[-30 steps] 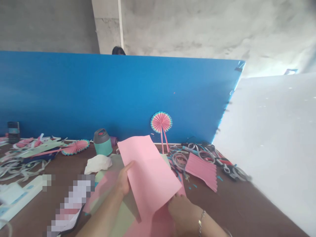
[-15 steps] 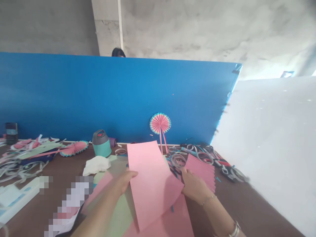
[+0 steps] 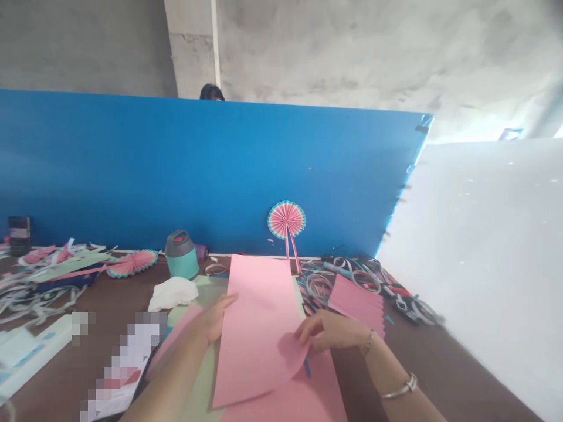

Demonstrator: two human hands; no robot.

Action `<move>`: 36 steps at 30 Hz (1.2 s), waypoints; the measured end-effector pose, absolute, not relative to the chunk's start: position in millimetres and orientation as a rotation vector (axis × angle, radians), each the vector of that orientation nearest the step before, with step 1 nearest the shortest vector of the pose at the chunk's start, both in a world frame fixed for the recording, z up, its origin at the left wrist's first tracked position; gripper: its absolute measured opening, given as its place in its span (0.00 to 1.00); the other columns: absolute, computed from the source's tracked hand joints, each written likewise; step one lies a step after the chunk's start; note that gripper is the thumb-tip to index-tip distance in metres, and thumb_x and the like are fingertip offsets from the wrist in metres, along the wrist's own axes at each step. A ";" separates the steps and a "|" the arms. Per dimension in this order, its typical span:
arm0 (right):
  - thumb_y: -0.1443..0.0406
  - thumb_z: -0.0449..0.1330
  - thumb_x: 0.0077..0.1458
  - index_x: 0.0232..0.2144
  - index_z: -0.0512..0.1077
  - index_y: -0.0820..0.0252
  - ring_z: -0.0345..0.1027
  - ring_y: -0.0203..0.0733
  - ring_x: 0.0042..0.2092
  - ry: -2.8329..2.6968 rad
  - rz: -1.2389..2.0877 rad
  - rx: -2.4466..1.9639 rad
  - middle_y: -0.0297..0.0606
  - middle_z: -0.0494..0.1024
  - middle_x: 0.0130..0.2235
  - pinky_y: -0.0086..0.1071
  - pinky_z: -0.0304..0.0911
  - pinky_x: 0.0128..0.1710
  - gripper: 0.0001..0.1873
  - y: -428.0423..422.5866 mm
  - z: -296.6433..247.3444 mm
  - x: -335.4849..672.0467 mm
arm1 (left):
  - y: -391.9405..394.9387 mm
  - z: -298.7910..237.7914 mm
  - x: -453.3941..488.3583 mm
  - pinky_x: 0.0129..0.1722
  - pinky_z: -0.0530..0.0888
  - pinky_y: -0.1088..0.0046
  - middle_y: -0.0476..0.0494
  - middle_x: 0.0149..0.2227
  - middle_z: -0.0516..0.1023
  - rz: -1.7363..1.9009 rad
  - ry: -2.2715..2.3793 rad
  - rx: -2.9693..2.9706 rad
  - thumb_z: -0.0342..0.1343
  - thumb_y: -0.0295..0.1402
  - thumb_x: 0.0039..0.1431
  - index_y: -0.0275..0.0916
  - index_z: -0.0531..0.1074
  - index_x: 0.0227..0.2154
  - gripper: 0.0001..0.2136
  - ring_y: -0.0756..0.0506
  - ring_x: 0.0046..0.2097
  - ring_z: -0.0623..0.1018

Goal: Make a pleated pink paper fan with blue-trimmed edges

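A long sheet of pink paper [image 3: 259, 322] is held up above the table, its lower right corner curling upward. My left hand [image 3: 219, 316] grips its left edge, thumb on top and fingers hidden behind. At the curled right corner, my right hand [image 3: 321, 331] pinches the paper between thumb and fingers. Beneath lie another pink sheet [image 3: 323, 392] and pale green paper [image 3: 204, 381]. A small blue strip [image 3: 307, 368] shows just below my right hand. Beyond that hand rests an accordion-pleated pink paper [image 3: 358, 305].
A round pleated fan [image 3: 286, 220] stands against the blue partition [image 3: 197, 164]. A teal-lidded container [image 3: 182, 258], white tissue [image 3: 173, 294] and second fan [image 3: 132, 264] sit left. Tape rolls [image 3: 319, 288] and tools [image 3: 407, 305] crowd the right back. Someone's head [image 3: 212, 92] shows above the partition.
The pink sheet has turned straighter and shifted slightly left. My right hand has moved left and in over the sheet, bending its corner. The left hand has moved a little left.
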State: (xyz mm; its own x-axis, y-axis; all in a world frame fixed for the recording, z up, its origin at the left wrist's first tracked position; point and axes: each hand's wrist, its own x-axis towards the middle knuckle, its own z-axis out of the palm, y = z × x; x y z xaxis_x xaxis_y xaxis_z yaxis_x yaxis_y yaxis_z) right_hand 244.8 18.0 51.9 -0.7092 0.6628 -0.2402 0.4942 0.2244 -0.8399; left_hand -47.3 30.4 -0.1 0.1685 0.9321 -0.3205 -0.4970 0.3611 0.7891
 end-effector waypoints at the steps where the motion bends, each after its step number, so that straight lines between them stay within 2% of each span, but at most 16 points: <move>1: 0.64 0.61 0.41 0.36 0.78 0.58 0.69 0.46 0.45 -2.310 1.558 -1.089 0.39 0.77 0.43 0.32 0.64 0.44 0.16 18.6 49.4 247.4 | 29.7 -0.4 -48.2 0.44 0.72 0.61 0.35 0.40 0.79 1.090 0.897 0.559 0.57 0.29 0.50 0.33 0.69 0.45 0.17 0.37 0.44 0.78; 4: 0.63 0.59 0.44 0.38 0.77 0.58 0.70 0.45 0.44 -2.266 1.488 -1.196 0.37 0.79 0.40 0.32 0.63 0.43 0.16 20.5 43.3 253.6 | 28.9 -1.5 -51.7 0.44 0.73 0.61 0.34 0.41 0.79 1.070 0.899 0.501 0.56 0.28 0.52 0.34 0.68 0.48 0.18 0.37 0.44 0.78; 9: 0.67 0.55 0.46 0.30 0.75 0.61 0.70 0.44 0.36 -2.243 0.771 -1.668 0.40 0.79 0.34 0.33 0.62 0.36 0.10 25.0 31.3 253.7 | 28.6 -1.4 -55.2 0.44 0.73 0.62 0.35 0.40 0.79 1.101 0.918 0.473 0.56 0.27 0.52 0.32 0.69 0.47 0.17 0.37 0.43 0.78; 12: 0.67 0.54 0.46 0.28 0.74 0.62 0.70 0.43 0.35 -2.200 0.615 -1.677 0.40 0.78 0.32 0.33 0.60 0.34 0.09 30.1 17.0 248.4 | 27.1 1.6 -53.8 0.42 0.74 0.61 0.35 0.38 0.80 1.103 0.895 0.465 0.55 0.26 0.52 0.32 0.69 0.45 0.16 0.37 0.41 0.79; 17: 0.58 0.51 0.53 0.40 0.70 0.66 0.70 0.44 0.37 -1.832 0.843 -1.430 0.42 0.77 0.35 0.34 0.62 0.37 0.18 42.6 -9.9 238.2 | 25.6 3.2 -51.9 0.41 0.75 0.62 0.36 0.35 0.80 1.095 0.840 0.483 0.53 0.26 0.53 0.31 0.71 0.42 0.13 0.38 0.39 0.79; 20: 0.53 0.54 0.52 0.44 0.67 0.66 0.70 0.45 0.39 -1.668 1.041 -1.296 0.41 0.77 0.36 0.35 0.63 0.39 0.24 45.7 -19.4 234.3 | 25.6 1.7 -51.7 0.41 0.75 0.62 0.37 0.35 0.80 1.106 0.857 0.503 0.54 0.25 0.51 0.32 0.71 0.41 0.13 0.38 0.39 0.80; 25: 0.51 0.59 0.48 0.37 0.70 0.63 0.71 0.42 0.36 -1.612 1.193 -1.123 0.39 0.77 0.34 0.34 0.64 0.36 0.22 40.0 -19.4 229.3 | 22.3 4.0 -49.5 0.41 0.75 0.64 0.38 0.36 0.80 1.051 0.847 0.499 0.54 0.26 0.52 0.32 0.71 0.42 0.13 0.39 0.41 0.79; 29: 0.50 0.60 0.47 0.32 0.70 0.62 0.70 0.41 0.31 -1.589 1.198 -1.122 0.36 0.76 0.29 0.33 0.64 0.32 0.20 36.3 -17.0 226.4 | 20.4 6.2 -47.5 0.42 0.75 0.65 0.38 0.35 0.80 1.032 0.831 0.488 0.52 0.25 0.54 0.33 0.71 0.42 0.12 0.39 0.41 0.79; 36: 0.51 0.63 0.43 0.30 0.69 0.61 0.71 0.44 0.33 -1.429 1.303 -1.071 0.36 0.77 0.29 0.37 0.65 0.37 0.20 36.9 -18.8 225.7 | 20.6 7.2 -44.8 0.42 0.74 0.62 0.37 0.34 0.80 1.046 0.852 0.510 0.52 0.26 0.53 0.32 0.73 0.37 0.09 0.38 0.41 0.79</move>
